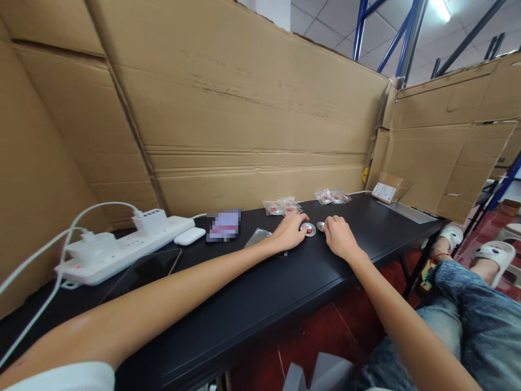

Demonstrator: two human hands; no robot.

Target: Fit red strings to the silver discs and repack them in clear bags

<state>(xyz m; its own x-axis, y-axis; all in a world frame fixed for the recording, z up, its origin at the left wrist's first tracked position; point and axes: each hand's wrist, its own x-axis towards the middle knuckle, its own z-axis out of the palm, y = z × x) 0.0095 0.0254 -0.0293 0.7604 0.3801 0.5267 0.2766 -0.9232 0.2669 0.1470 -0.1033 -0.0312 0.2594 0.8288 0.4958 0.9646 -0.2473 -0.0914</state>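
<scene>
My left hand (pixel 291 231) is closed, thumb and fingers pinching the edge of a small round silvery disc with a red centre (pixel 310 229) just above or on the black table. A short way to the right, my right hand (pixel 338 237) is closed too, its fingertips on a second small silvery round piece (pixel 321 226), partly hidden by the fingers. A clear plastic bag (pixel 258 237) lies beside my left wrist, partly covered by the forearm. Behind the left hand is a group of clear bags with red pieces (pixel 280 206).
More bagged red pieces (pixel 332 196) lie at the back. On the left are a power strip (pixel 134 247), a white case (pixel 189 235), a lit phone (pixel 224 225) and a dark phone (pixel 146 270). Cardboard walls (pixel 244 98) enclose the black table (pixel 252 309); a labelled packet (pixel 389 188) stands right.
</scene>
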